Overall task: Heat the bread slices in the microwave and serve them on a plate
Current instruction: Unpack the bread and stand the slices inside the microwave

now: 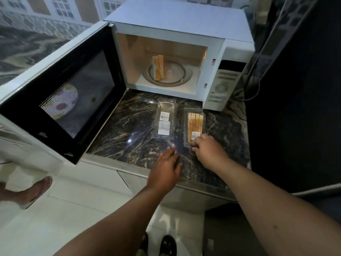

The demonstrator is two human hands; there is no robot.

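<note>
Marbled dark stone counter (129, 130), with a white microwave (184, 21) at its far side, door (60, 100) swung wide to the left. Inside, on the glass turntable (173, 74), bread slices (158, 68) standing on edge, long axis running front to back, leaning a little left.

In front of the microwave, two clear plastic packs side by side, long axes pointing toward the oven. Left pack (165, 119) apparently without bread, white labels facing up. Right pack (195, 126) holding more slices on edge, crusts up, stacked across the pack's width.

Right hand (208, 150) at the near end of the right pack, fingers curled onto its near edge and label; grip grasping the pack, slices lying just beyond the fingertips. Left hand (166, 167) flat and released on the counter, fingers straight, just short of the left pack's near end, touching neither pack. Bread in the microwave well apart from both hands.
</note>
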